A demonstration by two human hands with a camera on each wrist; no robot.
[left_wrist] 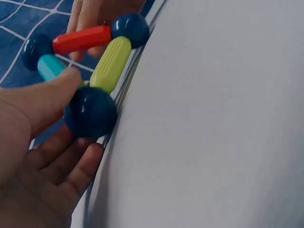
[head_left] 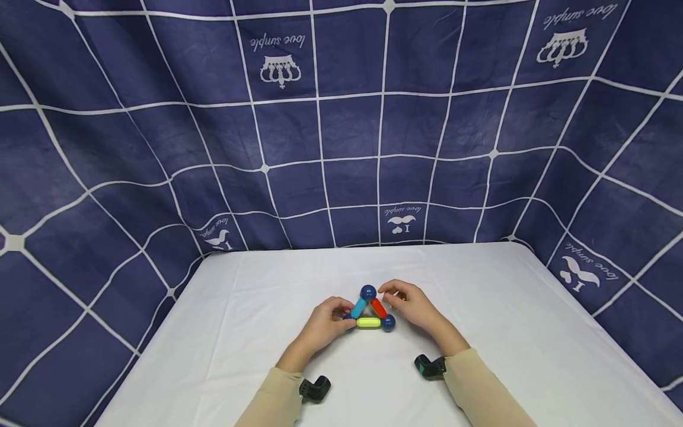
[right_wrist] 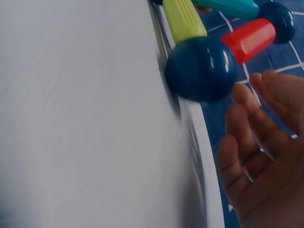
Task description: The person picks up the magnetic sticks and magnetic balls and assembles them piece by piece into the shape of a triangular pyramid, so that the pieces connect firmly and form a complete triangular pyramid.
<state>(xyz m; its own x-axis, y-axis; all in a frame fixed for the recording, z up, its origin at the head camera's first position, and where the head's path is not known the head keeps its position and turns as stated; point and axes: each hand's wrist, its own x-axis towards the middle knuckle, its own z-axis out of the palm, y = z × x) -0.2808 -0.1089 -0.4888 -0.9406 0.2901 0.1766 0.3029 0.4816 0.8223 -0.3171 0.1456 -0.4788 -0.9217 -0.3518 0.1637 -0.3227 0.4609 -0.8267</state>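
A triangle of toy rods and balls stands at the middle of the white table. It joins a light-blue rod (head_left: 359, 308), a red rod (head_left: 378, 308) and a yellow-green rod (head_left: 369, 322) with dark blue balls at the corners. My left hand (head_left: 321, 323) holds the left corner ball (left_wrist: 90, 113), thumb on the upper side and fingers round the far side. Beside the top ball (head_left: 368, 292) and the red rod, my right hand (head_left: 413, 305) hovers with loosely bent fingers and holds nothing. In the right wrist view its fingertips are close to the right corner ball (right_wrist: 201, 69).
White cloth covers the table (head_left: 256, 290). A navy curtain (head_left: 347, 130) with white grid lines rises behind it and along both sides. Black wrist devices (head_left: 316, 389) sit on both forearms, over beige sleeves (head_left: 482, 385).
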